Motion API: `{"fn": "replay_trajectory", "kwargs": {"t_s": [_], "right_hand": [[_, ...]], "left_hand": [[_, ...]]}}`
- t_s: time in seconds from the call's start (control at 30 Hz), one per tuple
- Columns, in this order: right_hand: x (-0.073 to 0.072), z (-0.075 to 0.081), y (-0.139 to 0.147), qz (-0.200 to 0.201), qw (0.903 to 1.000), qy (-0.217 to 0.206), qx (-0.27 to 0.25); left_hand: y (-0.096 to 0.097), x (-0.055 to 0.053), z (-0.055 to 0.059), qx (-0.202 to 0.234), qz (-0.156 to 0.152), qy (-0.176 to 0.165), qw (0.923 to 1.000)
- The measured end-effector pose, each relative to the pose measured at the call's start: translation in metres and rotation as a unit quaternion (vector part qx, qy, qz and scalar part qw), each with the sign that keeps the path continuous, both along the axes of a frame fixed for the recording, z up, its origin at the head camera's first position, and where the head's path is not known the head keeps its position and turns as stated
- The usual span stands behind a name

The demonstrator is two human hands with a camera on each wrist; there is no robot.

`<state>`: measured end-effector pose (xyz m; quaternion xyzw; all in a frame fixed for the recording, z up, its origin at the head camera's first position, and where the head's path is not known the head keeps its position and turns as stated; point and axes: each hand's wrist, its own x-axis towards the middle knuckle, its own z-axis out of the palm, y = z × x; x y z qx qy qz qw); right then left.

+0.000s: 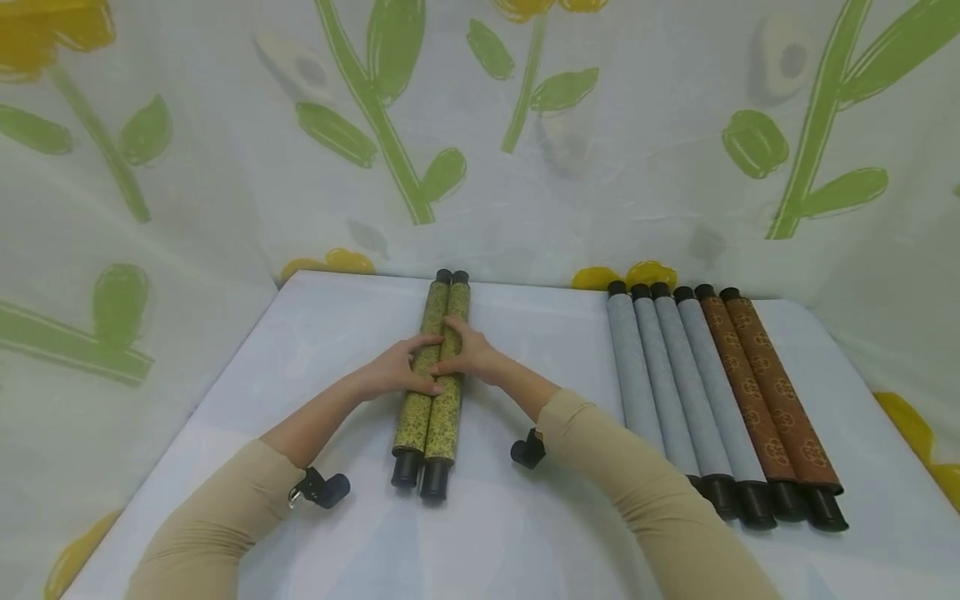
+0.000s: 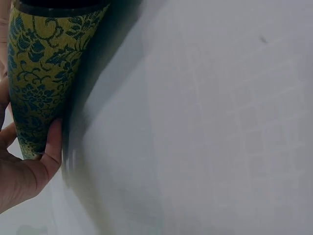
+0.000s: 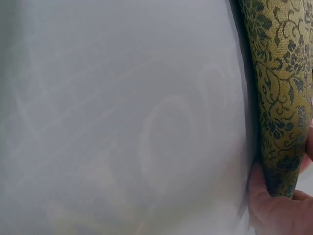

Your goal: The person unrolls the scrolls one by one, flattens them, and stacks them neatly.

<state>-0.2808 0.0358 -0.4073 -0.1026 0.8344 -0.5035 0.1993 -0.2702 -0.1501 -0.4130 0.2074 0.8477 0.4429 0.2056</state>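
Note:
Two yellow-green scrolls with a dark floral pattern and black end knobs lie side by side on the white table, the left scroll touching the right scroll. My left hand grips the left scroll around its middle, thumb towards me. From the other side my right hand holds the right scroll, its fingers reaching over the top. In the left wrist view, the thumb and fingers straddle the patterned scroll. The right wrist view has the thumb pressed against the side of a scroll; the fingertips are partly hidden.
Several pale grey scrolls lie in a row on the right of the white table, beside two brown patterned scrolls. A white curtain with printed plants hangs behind the table's back edge.

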Motion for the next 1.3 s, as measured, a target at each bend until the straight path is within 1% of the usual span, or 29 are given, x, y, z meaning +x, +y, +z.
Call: {"fn": "replay_trajectory", "kwargs": {"t_s": [0.13,0.23,0.37,0.4,0.5,0.6,0.73,0.87,0.97,1.07,1.13,1.23,1.3], "right_hand": [[-0.001,0.003,-0.002,0.001,0.9999,0.002,0.014],[-0.003,0.004,-0.002,-0.001,0.9992,0.005,0.040],[-0.004,0.004,-0.002,-0.010,0.9975,0.007,0.070],[-0.004,0.005,-0.002,-0.013,0.9971,0.006,0.075],[-0.004,0.006,0.000,-0.017,0.9965,0.000,0.081],[-0.004,0.006,0.003,-0.013,0.9955,-0.004,0.093],[-0.002,0.007,0.008,-0.006,0.9947,-0.009,0.102],[0.001,0.005,0.012,-0.011,0.9948,-0.016,0.100],[0.004,0.003,0.013,-0.013,0.9940,-0.004,0.108],[0.007,0.001,0.014,-0.009,0.9916,0.019,0.128],[0.009,0.000,0.013,-0.010,0.9898,0.033,0.138],[0.010,0.000,0.011,-0.022,0.9882,0.041,0.146],[0.010,0.000,0.009,-0.033,0.9888,0.038,0.141]], "left_hand": [[-0.002,-0.001,0.002,0.000,0.002,-0.003,1.0000],[-0.002,-0.002,0.004,-0.029,0.005,0.003,0.9996],[-0.004,-0.002,0.007,-0.074,0.010,0.015,0.9971],[-0.005,-0.001,0.008,-0.079,0.010,0.015,0.9967],[-0.006,-0.002,0.007,-0.075,0.009,0.012,0.9970],[-0.006,-0.002,0.004,-0.071,0.010,0.016,0.9973],[-0.006,-0.002,-0.002,-0.081,0.022,0.024,0.9962],[-0.005,-0.001,-0.009,-0.089,0.043,0.012,0.9950],[-0.003,0.001,-0.011,-0.094,0.060,0.010,0.9937],[-0.002,0.004,-0.011,-0.103,0.070,0.025,0.9919],[-0.002,0.005,-0.011,-0.112,0.069,0.046,0.9902],[-0.003,0.005,-0.009,-0.118,0.065,0.075,0.9881],[-0.005,0.005,-0.007,-0.117,0.060,0.092,0.9870]]}}
